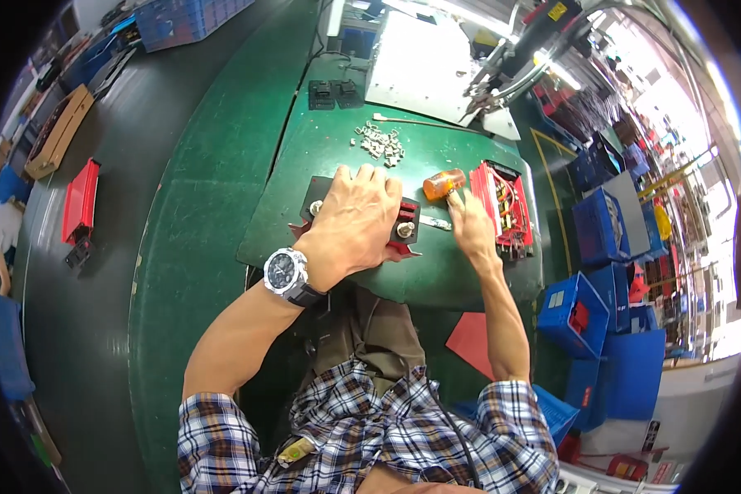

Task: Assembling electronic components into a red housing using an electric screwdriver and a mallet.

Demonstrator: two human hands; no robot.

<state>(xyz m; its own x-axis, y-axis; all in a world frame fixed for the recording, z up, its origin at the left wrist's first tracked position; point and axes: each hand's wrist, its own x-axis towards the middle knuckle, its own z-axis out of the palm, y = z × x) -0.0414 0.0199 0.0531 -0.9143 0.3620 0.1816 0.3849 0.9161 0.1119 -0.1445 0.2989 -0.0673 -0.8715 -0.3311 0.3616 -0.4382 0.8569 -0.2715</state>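
Note:
My left hand (358, 216), with a watch on its wrist, lies over a device with a black end plate (314, 198) and red metal sides. Its fingers are wrapped over the top, hiding the device's middle. A silver post (405, 230) stands on the device's right end. My right hand (472, 226) is closed by an orange-headed mallet (444, 184), its fingers touching just below the head. Most of the mallet's handle is hidden. Between the device and my right hand lies a flat silver strip (436, 222).
Small pale metal parts (380, 144) lie heaped beyond the device. At the right sits an opened red unit (502, 206) with wires inside. Farther back are black plastic pieces (335, 94) and a white machine plate (416, 62). Blue bins (575, 313) stand right of the table.

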